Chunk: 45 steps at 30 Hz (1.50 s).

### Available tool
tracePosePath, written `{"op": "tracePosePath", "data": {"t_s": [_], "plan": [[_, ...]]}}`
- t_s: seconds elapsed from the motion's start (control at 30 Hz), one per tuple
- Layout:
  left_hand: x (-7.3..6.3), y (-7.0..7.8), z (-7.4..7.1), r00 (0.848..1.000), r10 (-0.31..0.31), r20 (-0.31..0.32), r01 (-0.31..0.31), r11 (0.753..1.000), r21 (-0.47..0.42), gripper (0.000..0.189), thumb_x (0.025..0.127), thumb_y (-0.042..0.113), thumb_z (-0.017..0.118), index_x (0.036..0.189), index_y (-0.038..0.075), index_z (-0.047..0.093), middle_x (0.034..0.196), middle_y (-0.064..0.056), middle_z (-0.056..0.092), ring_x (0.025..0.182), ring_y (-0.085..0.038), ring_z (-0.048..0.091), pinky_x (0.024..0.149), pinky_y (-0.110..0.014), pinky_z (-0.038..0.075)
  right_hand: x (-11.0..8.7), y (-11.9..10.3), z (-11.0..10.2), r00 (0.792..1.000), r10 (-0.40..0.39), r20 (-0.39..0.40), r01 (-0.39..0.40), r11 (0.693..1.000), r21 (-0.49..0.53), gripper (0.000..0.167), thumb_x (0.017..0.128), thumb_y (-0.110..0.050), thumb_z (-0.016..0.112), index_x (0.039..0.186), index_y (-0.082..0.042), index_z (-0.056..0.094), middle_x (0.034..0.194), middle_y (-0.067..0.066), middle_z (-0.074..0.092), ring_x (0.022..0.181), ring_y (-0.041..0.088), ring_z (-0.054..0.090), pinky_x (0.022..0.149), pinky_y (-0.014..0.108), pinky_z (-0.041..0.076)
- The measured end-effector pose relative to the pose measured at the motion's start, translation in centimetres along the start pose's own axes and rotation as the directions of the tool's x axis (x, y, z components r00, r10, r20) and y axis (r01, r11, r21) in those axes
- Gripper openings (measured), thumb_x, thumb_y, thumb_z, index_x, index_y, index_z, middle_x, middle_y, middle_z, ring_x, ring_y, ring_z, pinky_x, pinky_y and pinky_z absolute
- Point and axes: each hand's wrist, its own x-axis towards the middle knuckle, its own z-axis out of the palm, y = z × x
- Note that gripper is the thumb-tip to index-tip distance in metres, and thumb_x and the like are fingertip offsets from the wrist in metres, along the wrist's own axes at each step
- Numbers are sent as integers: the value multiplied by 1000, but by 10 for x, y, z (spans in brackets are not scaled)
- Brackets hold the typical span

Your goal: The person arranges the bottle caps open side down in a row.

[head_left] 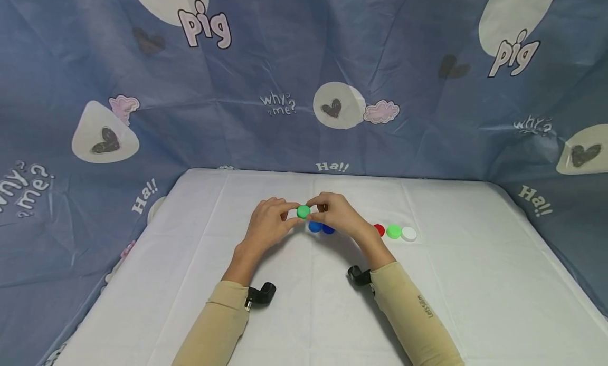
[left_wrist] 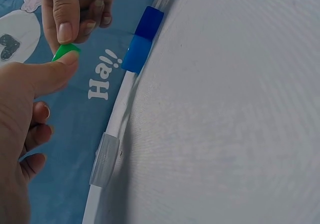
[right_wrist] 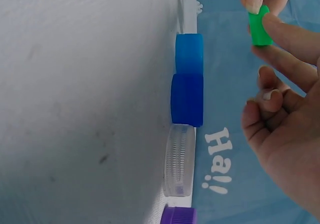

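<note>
Above the white table, a green bottle cap is pinched between the fingertips of both hands. My left hand grips its left side with thumb and forefinger, and my right hand pinches the right side. Just below the hands, a light blue cap and a dark blue cap touch on the cloth. A clear ribbed cap stands beside the dark blue one in the right wrist view, with a purple cap past it. Another clear cap shows in the left wrist view.
Right of my right wrist, a red cap, a light green cap and a white cap continue the row; my arm partly covers the red one. A white cloth covers the table, and a blue printed curtain hangs behind.
</note>
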Motion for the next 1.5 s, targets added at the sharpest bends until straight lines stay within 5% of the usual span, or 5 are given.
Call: {"op": "tracePosePath", "data": {"t_s": [0.93, 1.5], "plan": [[-1, -2, 0, 990, -77, 120, 70, 995, 65, 33, 85, 47, 75, 112, 28, 76, 65, 8, 50, 66, -13, 43, 72, -32, 36, 3, 2, 10, 996, 73, 51, -69, 995, -74, 28, 88, -26, 74, 113, -13, 75, 82, 4, 58, 69, 17, 50, 59, 28, 40], [-3, 0, 1, 976, -82, 200, 62, 992, 106, 30, 83, 44, 78, 108, 27, 78, 67, 10, 56, 66, -12, 45, 69, -31, 37, 6, -1, 20, 991, 109, 78, -89, 970, -227, 26, 85, -25, 78, 109, -14, 77, 91, -1, 70, 74, 11, 55, 63, 25, 45]]}}
